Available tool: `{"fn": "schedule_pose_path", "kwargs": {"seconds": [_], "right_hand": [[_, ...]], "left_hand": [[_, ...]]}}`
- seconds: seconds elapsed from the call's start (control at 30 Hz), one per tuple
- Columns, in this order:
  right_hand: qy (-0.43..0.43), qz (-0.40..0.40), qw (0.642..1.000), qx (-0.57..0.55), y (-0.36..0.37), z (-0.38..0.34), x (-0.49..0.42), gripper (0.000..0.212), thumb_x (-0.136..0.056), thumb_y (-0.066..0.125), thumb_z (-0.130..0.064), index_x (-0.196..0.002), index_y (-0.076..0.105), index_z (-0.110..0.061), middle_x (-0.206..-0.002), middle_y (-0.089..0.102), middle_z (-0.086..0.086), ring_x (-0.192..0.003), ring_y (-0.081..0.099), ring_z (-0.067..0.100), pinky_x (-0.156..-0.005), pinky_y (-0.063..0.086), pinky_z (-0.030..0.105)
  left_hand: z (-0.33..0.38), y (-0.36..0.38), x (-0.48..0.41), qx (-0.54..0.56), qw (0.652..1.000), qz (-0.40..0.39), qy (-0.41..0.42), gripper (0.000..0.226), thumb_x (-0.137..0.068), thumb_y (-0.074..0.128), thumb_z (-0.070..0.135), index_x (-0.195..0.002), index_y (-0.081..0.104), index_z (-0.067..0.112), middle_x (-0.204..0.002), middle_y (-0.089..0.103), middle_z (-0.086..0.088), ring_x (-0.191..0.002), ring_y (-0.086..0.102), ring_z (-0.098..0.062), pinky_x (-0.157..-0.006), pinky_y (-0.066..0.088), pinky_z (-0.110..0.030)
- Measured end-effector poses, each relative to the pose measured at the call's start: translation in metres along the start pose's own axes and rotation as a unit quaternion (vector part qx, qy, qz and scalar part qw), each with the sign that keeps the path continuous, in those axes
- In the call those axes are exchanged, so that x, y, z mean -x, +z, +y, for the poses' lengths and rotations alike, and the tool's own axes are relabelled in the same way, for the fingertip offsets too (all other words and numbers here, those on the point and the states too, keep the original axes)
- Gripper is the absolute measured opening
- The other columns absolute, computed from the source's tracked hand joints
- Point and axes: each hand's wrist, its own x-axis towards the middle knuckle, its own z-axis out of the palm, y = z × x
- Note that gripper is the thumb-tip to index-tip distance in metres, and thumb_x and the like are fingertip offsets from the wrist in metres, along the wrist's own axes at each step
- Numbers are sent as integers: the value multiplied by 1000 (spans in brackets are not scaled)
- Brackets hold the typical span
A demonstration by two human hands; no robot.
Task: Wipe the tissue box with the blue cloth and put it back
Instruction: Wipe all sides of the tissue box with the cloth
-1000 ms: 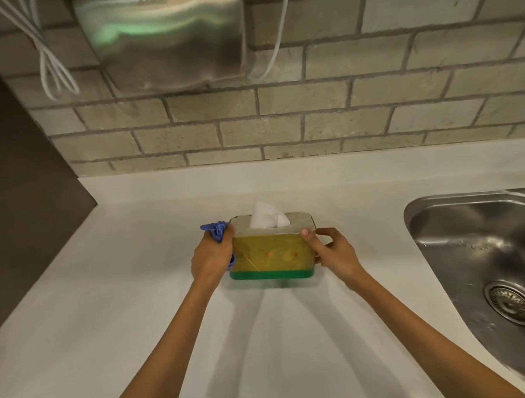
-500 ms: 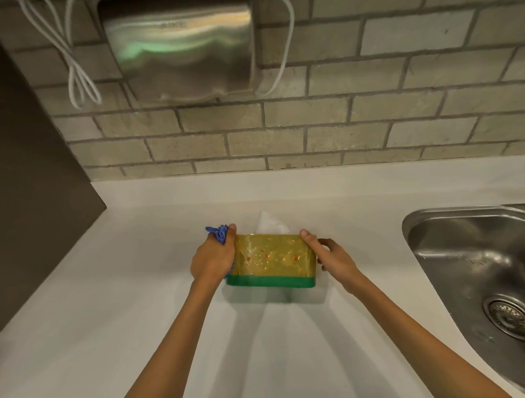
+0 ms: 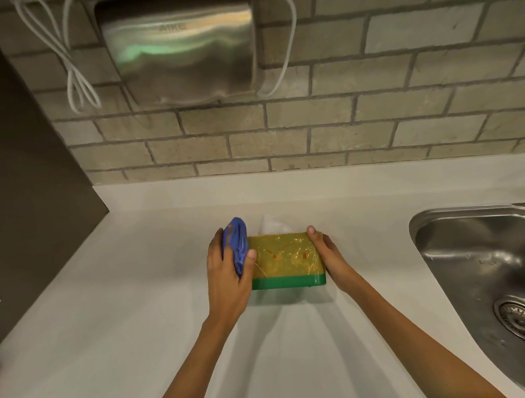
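A wall of pale, rough rectangular bricks [image 3: 373, 123] with recessed grey mortar lines fills the upper field. Below it a smooth, matte, off-white tabletop [image 3: 110, 328] runs the full width, meeting the wall at a low upstand. A dark, flat panel [image 3: 20, 181] bounds the tabletop on the left. At right, a stainless-steel sink [image 3: 484, 278] with a rounded rim and a circular slotted drain is set into the tabletop; its basin is glossy and beaded with water. On the wall at upper centre hangs a brushed-metal box-shaped unit [image 3: 180, 48], its face streaked with reflections, with thin white cables [image 3: 79, 83] looped at its left and right.

The tissue box [image 3: 288, 260] stands on the tabletop at centre, between the two hands and well apart from the sink. It is a rectangular block whose near face is glossy, translucent yellow with small red marks, over a solid green band along the base; a white tissue [image 3: 271, 224] rises from its top at the far side. The left hand [image 3: 225, 270] is at the left end of the box, closed around a bunched blue cloth [image 3: 238, 245], which is soft, creased and pressed against the box's upper left corner, with the thumb lying on the near face. The right hand [image 3: 328, 254] clasps the right end of the box, thumb tip at the upper right corner, fingers hidden behind.
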Motion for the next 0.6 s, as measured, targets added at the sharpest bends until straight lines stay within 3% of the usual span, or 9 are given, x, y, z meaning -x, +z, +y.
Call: {"fn": "schedule_pose_path", "kwargs": {"seconds": [0.07, 0.2, 0.3, 0.37, 0.5, 0.6], "right_hand": [[1, 0, 1000, -2, 0, 1, -2, 70, -83, 48, -56, -132, 39, -8, -115, 58, 8, -102, 62, 22, -89, 49, 33], [5, -2, 1000, -31, 2, 4, -4, 67, -83, 52, -52, -131, 40, -7, -107, 60, 6, -97, 63, 21, -89, 50, 36], [15, -3, 999, -46, 3, 5, -5, 65, -80, 55, -52, -127, 45, -8, -107, 62, 8, -101, 63, 26, -94, 50, 40], [16, -2, 999, -41, 3, 4, -6, 60, -80, 55, -52, -120, 51, -8, -105, 64, 9, -98, 64, 26, -89, 51, 37], [13, 10, 1000, -19, 0, 4, -6, 39, -82, 55, -50, -94, 62, -14, -86, 68, 3, -81, 66, 17, -70, 50, 25], [11, 15, 1000, -19, -1, 1, -6, 36, -82, 55, -50, -89, 63, -16, -82, 68, 2, -81, 66, 17, -68, 48, 22]], "left_hand": [[-3, 1, 3, 21, 1000, 0, 11, 74, -87, 31, 61, -142, 38, 12, -149, 33, -11, -138, 32, -22, -113, 30, -37], [8, 8, -2, 67, 993, 54, -76, 66, -87, 30, 59, -133, 49, 15, -147, 39, -8, -134, 39, -20, -109, 40, -45], [16, 16, 0, -48, 997, 61, -23, 53, -86, 43, 39, -128, 55, 9, -143, 45, -18, -130, 44, -36, -103, 42, -53], [12, 19, 2, -122, 991, 55, 19, 55, -86, 44, 38, -130, 54, 8, -141, 48, -21, -127, 45, -42, -101, 42, -54], [3, 19, 12, -97, 994, 55, 19, 56, -90, 46, 41, -139, 43, 12, -145, 42, -19, -128, 43, -39, -102, 41, -41], [-1, 16, 15, -39, 996, 77, -12, 51, -90, 56, 21, -139, 42, 15, -142, 43, -16, -125, 42, -32, -96, 37, -28]]}}
